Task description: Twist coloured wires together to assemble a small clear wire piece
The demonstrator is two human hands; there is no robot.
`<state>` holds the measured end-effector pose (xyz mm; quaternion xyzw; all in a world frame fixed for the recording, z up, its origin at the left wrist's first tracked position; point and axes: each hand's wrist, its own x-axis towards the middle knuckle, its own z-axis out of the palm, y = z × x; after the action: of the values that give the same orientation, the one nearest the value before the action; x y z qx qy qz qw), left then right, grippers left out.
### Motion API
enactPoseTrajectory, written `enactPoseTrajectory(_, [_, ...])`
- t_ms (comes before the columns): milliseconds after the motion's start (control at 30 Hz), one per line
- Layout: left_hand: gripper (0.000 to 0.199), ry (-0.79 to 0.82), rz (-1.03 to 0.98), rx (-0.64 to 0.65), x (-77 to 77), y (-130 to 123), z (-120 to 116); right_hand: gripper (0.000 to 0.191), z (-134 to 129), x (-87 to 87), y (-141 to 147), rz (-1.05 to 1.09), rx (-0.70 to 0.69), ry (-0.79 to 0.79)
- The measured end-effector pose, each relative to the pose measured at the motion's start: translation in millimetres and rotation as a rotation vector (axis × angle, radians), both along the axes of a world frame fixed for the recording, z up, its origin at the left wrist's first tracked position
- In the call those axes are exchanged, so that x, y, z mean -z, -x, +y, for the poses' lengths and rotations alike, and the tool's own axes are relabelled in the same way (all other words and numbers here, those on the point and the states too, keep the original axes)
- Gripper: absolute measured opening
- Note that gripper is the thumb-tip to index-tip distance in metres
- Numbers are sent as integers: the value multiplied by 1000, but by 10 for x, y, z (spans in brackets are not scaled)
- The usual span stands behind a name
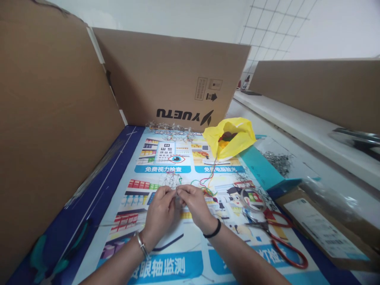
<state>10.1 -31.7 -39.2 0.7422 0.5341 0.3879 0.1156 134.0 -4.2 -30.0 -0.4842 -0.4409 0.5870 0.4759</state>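
Observation:
Over the middle of a printed poster [192, 237], my left hand [160, 213] and my right hand [194, 206] meet at the fingertips. Both hands are closed in a pinch; what they hold is too small to make out. Just beyond them lies a tangle of thin clear and wiry material [170, 180]. Red, green and yellow threads [209, 186] run from beside my right hand up to a yellow bag [242, 136], which stands open with dark red and orange material inside.
Red-handled scissors [287, 249] and a roll of clear tape [253, 199] lie at the right, near a labelled brown package [326, 227]. Green-handled pliers [38, 257] are at the lower left. Cardboard panels [166, 75] stand behind and left. Wiry pieces [277, 162] lie back right.

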Motion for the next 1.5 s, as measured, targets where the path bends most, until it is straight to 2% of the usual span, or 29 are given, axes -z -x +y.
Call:
enactPoseTrajectory(300, [28, -120, 107, 6, -50, -75, -58, 18, -6, 33, 9, -6, 64, -32])
enactPoseTrajectory(467, [26, -92, 84, 21, -74, -37, -56, 12, -7, 1, -3, -1, 36, -54])
enactPoseTrajectory(667, [23, -51, 76, -69, -117, 49, -57, 11, -18, -15, -14, -4, -18, -70])
enactPoseTrajectory(833, [25, -19, 304, -129, -218, 52, -34, 12, -31, 15, -1, -9, -24, -87])
enactPoseTrajectory(933, [23, -62, 457, -159, -274, 44, -15, 11, -36, 36, 7, -22, -20, -105])
enactPoseTrajectory(1167, [19, -189, 490, -241, -326, 33, -38, 8, -35, 58, 39, -95, 11, -138])
enactPoseTrajectory(1500, [17, -108, 542, -131, -420, 14, 15, 7, -7, 69, 61, -132, 44, -140])
